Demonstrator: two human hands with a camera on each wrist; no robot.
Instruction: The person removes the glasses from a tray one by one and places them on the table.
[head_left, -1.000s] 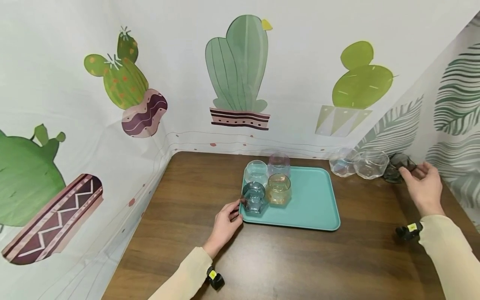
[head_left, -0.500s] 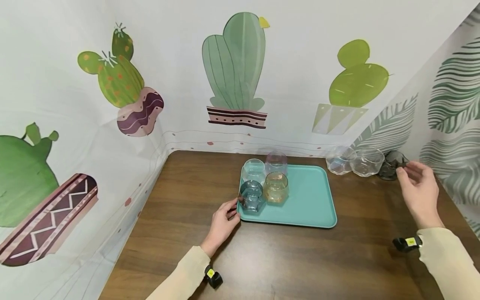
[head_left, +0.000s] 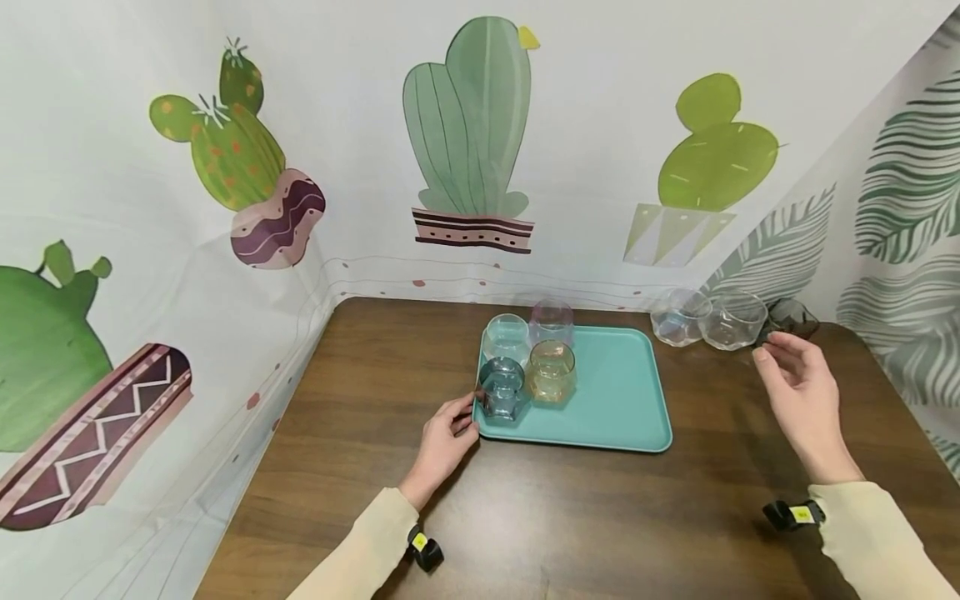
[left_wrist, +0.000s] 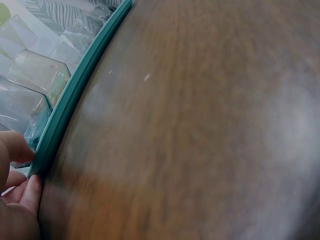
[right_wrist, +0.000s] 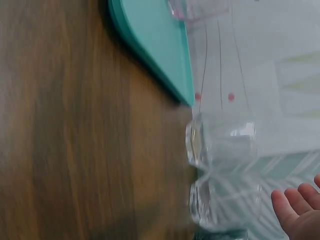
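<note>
My left hand point(head_left: 442, 442) pinches the left edge of the turquoise tray point(head_left: 622, 392); the left wrist view shows fingertips point(left_wrist: 33, 192) right at its rim. Four... several faceted glasses stand upright at the tray's left: a blue-grey glass point(head_left: 502, 390) nearest that hand, an amber glass point(head_left: 552, 372), a clear glass point(head_left: 506, 337) and a pinkish glass point(head_left: 551, 323). My right hand point(head_left: 802, 400) is held over the table at the right, fingers loosely bent and holding nothing. Just beyond it stands a dark grey glass point(head_left: 793, 318), partly covered by the fingers.
Left of the dark glass, two clear glasses stand in a row, an iridescent glass point(head_left: 680, 318) and a plain glass point(head_left: 733, 321). Behind the brown wooden table point(head_left: 570, 525) hangs a cactus-print cloth point(head_left: 360, 167), close to the glasses.
My right hand has let go of the dark glass, which now stands upright beside the clear ones, and has drawn back left and toward me. The left hand stays at the tray.
</note>
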